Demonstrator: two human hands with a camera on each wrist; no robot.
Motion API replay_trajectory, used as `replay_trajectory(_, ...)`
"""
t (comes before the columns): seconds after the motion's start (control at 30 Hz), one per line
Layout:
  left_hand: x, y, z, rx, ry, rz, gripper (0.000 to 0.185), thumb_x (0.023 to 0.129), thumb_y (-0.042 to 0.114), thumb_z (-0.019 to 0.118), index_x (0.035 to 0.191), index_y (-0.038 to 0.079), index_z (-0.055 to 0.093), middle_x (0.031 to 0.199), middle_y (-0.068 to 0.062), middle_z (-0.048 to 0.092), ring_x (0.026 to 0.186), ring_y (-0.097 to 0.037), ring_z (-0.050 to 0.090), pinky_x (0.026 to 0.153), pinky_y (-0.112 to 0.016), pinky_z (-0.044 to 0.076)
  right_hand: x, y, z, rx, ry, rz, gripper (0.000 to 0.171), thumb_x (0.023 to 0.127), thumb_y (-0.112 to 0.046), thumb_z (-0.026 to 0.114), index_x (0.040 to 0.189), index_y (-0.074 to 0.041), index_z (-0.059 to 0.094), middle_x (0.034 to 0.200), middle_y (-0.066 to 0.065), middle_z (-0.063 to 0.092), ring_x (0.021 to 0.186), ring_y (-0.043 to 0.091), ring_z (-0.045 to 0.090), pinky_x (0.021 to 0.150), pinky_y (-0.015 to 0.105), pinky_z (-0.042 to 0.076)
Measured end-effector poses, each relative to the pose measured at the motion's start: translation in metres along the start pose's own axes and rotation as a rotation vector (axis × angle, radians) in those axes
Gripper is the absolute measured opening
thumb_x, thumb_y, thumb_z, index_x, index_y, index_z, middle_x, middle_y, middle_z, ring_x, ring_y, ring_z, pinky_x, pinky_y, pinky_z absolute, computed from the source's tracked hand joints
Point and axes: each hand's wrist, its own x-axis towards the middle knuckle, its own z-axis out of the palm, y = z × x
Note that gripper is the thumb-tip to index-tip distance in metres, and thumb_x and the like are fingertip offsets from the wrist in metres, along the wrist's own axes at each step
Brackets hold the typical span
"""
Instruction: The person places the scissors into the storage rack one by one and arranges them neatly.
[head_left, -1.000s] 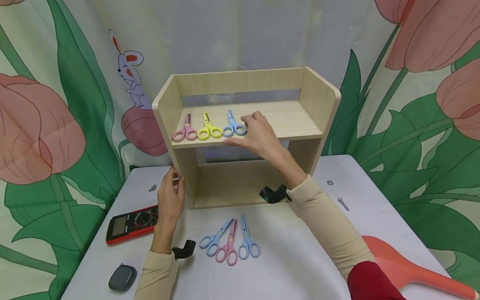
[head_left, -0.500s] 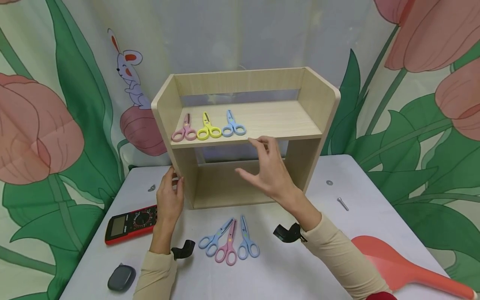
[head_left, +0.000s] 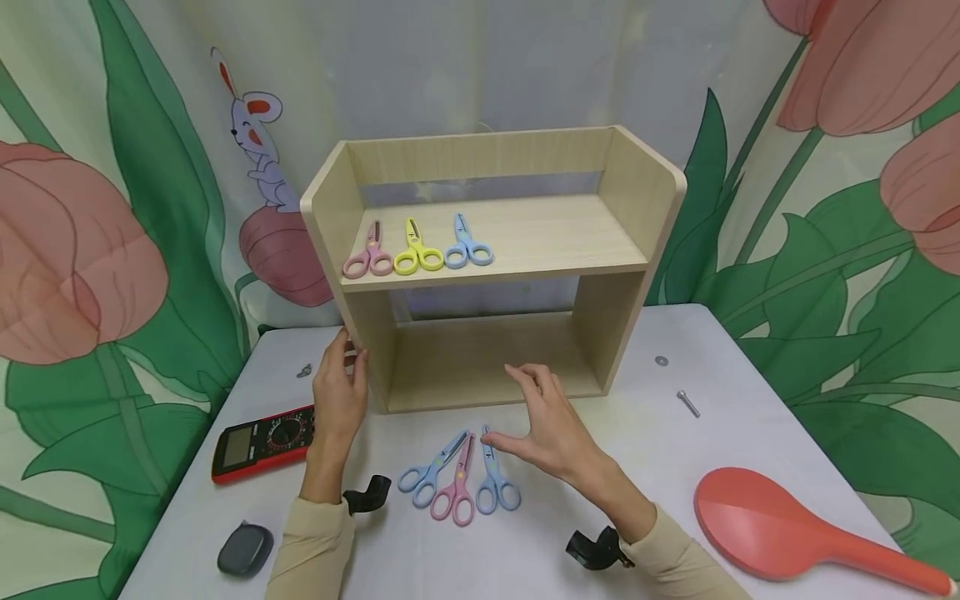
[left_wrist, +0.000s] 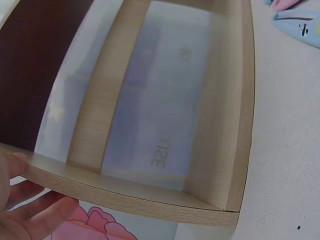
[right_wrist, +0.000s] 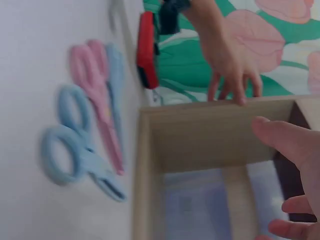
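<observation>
Scissors are lying in two groups: three on the worktop (head_left: 660,467) just in front of the wooden shelf unit (head_left: 491,258), and three already lined up on its upper shelf. The near group, a blue pair (head_left: 429,475), a pink pair (head_left: 456,487) and a second blue pair (head_left: 495,475), is fanned with the handles toward me and the blades pointing at the shelf unit. Up on the shelf, a pink pair (head_left: 367,254), a yellow pair (head_left: 416,250) and a blue pair (head_left: 467,247) are sitting side by side at the left end, handles at the front edge, which I judge makes them easy to pick up.

I am holding my right hand (head_left: 547,425) just above the right blue pair on the worktop, fingers spread and relaxed, gripping nothing. My left hand (head_left: 339,392) is resting against the shelf unit's near left side panel, fingers straight along the edge, apparently steadying it so it is not sliding.

A red multimeter (head_left: 258,442) is lying at the left of the worktop, a grey oval object (head_left: 245,550) nearer to me, a red spoon-shaped paddle (head_left: 795,533) at the near right, and a bolt (head_left: 687,403) and washer (head_left: 661,361) right of the shelf unit.
</observation>
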Motion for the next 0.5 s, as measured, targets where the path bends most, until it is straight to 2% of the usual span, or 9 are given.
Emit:
replay_trajectory(0.2,0.001,0.003,-0.001,0.002,-0.015,-0.017,0.045,0.100,0.011,0.061,0.143,0.006,0.049,0.125,-0.024,0.060,0.104,-0.039,0.068,0.080,-0.051,0.063,-0.021,0.008,0.022,-0.027,-0.096,0.068,0.102,0.068,-0.053,0.088,0.149,-0.009,0.045,0.139,0.008,0.048,0.129,0.027,0.050,0.106,0.045,0.052)
replay_trajectory(0.5,0.000,0.003,-0.001,0.006,-0.016,-0.027,0.045,0.100,0.012,0.060,0.142,0.005,0.048,0.124,-0.024,0.060,0.104,-0.040,0.068,0.081,-0.052,0.063,-0.036,0.017,0.049,-0.060,-0.273,0.076,0.120,0.056,-0.057,0.093,0.151,-0.007,0.041,0.132,0.011,0.052,0.115,0.027,0.054,0.101,0.047,0.053)
